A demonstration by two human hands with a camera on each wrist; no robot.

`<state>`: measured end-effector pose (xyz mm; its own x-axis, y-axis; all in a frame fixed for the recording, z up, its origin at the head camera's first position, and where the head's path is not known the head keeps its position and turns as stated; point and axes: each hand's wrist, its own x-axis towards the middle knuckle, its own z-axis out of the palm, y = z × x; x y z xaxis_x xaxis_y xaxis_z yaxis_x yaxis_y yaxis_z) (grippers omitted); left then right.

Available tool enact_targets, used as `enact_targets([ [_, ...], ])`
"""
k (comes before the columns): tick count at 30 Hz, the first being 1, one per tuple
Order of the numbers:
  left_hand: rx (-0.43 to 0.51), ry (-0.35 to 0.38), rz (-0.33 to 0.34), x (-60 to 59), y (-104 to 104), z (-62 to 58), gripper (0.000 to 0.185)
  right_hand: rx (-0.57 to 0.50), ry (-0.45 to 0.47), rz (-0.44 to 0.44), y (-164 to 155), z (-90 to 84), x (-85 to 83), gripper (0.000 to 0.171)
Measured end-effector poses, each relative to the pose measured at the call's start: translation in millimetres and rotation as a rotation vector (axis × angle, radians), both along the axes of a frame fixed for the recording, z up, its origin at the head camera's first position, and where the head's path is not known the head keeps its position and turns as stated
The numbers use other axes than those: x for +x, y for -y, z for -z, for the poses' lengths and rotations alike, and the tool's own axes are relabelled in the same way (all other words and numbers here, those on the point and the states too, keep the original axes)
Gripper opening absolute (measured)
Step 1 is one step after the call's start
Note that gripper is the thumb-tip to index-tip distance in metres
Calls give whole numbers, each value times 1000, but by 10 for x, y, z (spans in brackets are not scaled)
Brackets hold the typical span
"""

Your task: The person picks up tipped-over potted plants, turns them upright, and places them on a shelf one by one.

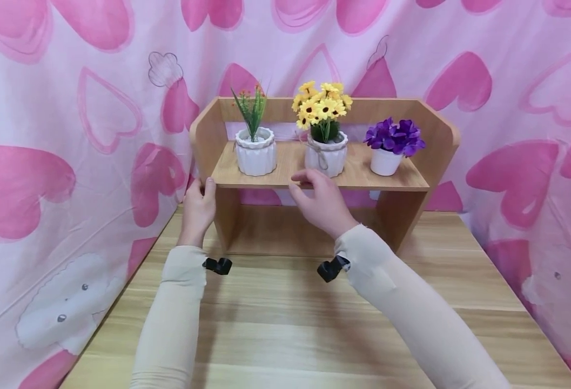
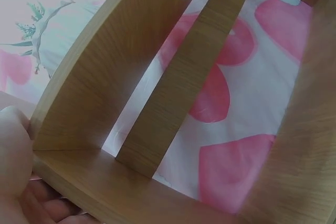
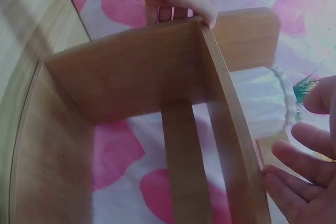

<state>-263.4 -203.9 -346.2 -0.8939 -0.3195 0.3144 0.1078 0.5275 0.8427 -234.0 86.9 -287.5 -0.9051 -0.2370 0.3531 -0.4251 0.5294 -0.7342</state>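
Observation:
My left hand [image 1: 199, 213] grips the left side panel of a small two-tier wooden shelf [image 1: 404, 213], thumb at the front edge and fingers around the outer face. Close before the middle of the upper board [image 1: 287, 170], my right hand [image 1: 325, 202] has loosely bent fingers and holds nothing; in the right wrist view its fingertips [image 3: 273, 174] are right at the board's edge. Behind that hand stands a white ribbed pot of yellow flowers [image 1: 321, 111] with twine around it. A similar white pot with a grassy plant [image 1: 256, 156] sits left, and a smaller pot of purple flowers [image 1: 394, 138] sits right.
The shelf stands at the back of a wood-grain table [image 1: 275, 324]. A pink heart-patterned curtain [image 1: 105, 108] hangs behind and along both sides. Each sleeve carries a black wrist mount [image 1: 333, 268] at the cuff.

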Motion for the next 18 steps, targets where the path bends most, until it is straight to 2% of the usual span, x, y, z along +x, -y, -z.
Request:
enact_targets([
  [6, -25, 6, 14, 19, 78, -27, 54, 80, -17, -49, -256, 9, 136, 28],
  [11, -103, -16, -20, 95, 92, -41, 47, 117, -131, -59, -480, 93, 221, 20],
  [14, -186, -4, -43, 200, 94, -73, 46, 144, -220, -48, -603, 144, 285, 16],
  [18, -331, 29, -87, 416, 76, -143, 49, 179, -350, -29, -752, 215, 374, 11],
])
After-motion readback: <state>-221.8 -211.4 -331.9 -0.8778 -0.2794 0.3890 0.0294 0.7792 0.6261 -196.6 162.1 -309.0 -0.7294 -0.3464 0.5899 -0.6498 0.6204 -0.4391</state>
